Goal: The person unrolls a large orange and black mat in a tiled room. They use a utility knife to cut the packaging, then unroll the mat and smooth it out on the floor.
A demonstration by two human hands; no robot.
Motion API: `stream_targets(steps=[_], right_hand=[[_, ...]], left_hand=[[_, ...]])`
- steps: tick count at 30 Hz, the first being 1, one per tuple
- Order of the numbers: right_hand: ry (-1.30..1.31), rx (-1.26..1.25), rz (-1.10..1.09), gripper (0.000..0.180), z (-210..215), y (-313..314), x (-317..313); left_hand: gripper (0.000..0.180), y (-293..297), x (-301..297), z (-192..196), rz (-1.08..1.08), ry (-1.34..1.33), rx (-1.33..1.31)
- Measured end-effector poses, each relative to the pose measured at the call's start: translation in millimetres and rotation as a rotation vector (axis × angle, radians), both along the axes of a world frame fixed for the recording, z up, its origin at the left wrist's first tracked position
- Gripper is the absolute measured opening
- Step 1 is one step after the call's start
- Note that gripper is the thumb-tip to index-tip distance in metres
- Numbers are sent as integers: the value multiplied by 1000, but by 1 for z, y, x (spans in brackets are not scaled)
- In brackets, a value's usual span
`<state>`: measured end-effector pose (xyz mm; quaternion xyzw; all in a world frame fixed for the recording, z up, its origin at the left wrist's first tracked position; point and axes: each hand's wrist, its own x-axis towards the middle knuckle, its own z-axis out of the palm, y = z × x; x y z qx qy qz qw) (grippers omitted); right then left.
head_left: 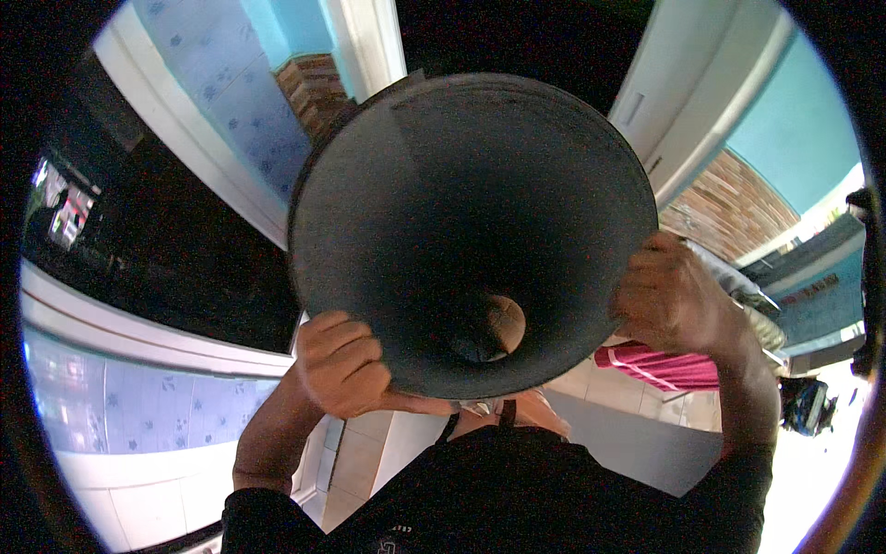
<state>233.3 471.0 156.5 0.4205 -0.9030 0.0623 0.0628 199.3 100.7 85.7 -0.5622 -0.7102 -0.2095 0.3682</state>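
Observation:
A large black hollow cone (498,185) fills the middle of the head view, its wide round mouth facing me. Deep inside, a small round opening shows a light brown patch at its narrow end; I cannot tell its exact kind. My left hand (341,365) is closed on the rim at the lower left, knuckles toward me. On the right side of the rim, my right hand (674,295) grips with curled fingers, slightly blurred. Both arms are bent and raised. The cone's outer side is hidden behind its mouth.
Beyond the cone are a white door frame (729,83), turquoise walls with brick-patterned panels (748,208) and blue patterned tiles (221,83). A dark glossy panel (185,240) stands left. A pink cloth (660,367) lies at lower right, near light floor tiles (365,452).

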Motion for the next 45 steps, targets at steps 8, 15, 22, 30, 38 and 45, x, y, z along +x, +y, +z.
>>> stream_targets(steps=[8, 15, 22, 30, 38, 45], right_hand=[[90, -19, 62, 25, 24, -14, -29], [143, -3, 117, 25, -46, -74, -105], [149, -3, -23, 25, -57, -110, -184], [56, 175, -128, 28, -50, -118, -223], [315, -185, -15, 47, -80, -113, -206], [129, -763, -516, 52, -191, -37, -167]], left_hand=[[79, -33, 9, 43, 349, 77, -49], [84, -93, -60, -27, 622, 111, -158], [69, -108, -126, -39, 647, 122, -23], [55, -88, -130, -44, 875, -82, -30], [62, -109, -128, -58, 738, -16, -71], [97, -71, -96, -64, 776, -214, 98]])
